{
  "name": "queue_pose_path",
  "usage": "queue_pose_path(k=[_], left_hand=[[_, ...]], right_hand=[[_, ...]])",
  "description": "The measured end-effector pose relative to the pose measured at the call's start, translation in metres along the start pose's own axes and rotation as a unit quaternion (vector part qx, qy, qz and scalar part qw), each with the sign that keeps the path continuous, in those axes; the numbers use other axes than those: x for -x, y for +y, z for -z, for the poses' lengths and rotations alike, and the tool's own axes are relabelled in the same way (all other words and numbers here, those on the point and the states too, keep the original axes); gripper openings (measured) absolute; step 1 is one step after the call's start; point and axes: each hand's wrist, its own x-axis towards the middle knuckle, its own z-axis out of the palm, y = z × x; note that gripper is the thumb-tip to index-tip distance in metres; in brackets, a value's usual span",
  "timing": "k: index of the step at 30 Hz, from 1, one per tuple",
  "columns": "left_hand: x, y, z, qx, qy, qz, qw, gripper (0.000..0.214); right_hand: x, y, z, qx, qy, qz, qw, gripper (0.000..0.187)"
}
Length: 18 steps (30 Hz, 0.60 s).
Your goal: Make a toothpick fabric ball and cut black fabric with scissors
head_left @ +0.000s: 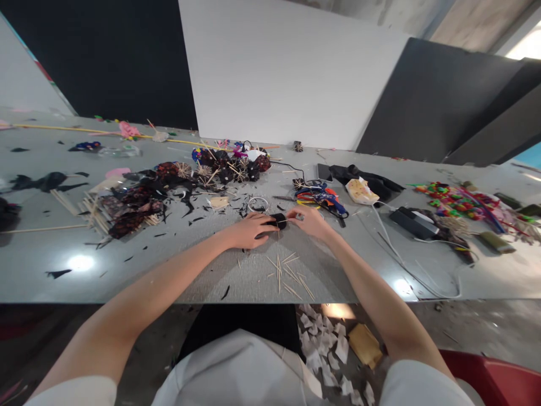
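My left hand (250, 230) and my right hand (308, 221) meet at the middle of the grey table (169, 265). Between them sits a small black piece (279, 221), fabric by the look of it. The fingers of both hands close on it, the left from the left side, the right from the right. A thin stick seems to run from the piece towards my right fingers. Loose wooden sticks (287, 273) lie scattered on the table just in front of my hands.
Dark patterned fabric balls with sticks (220, 166) pile up behind the hands, with black scraps and stick bundles (95, 211) to the left. Scissors and coloured tools (319, 197), a white cable (393, 248), a black box (412, 221) and colourful trinkets (456, 203) lie right. Paper scraps (329, 349) litter the floor.
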Motion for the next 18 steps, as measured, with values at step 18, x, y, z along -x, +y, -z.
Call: queue_pose_path(k=[18], left_hand=[[0.0001,0.0031,0.0033,-0.004,0.0,0.0,1.0,0.046]], right_hand=[[0.0018,-0.0027,0.0007,0.033,-0.002,0.052,0.998,0.018]])
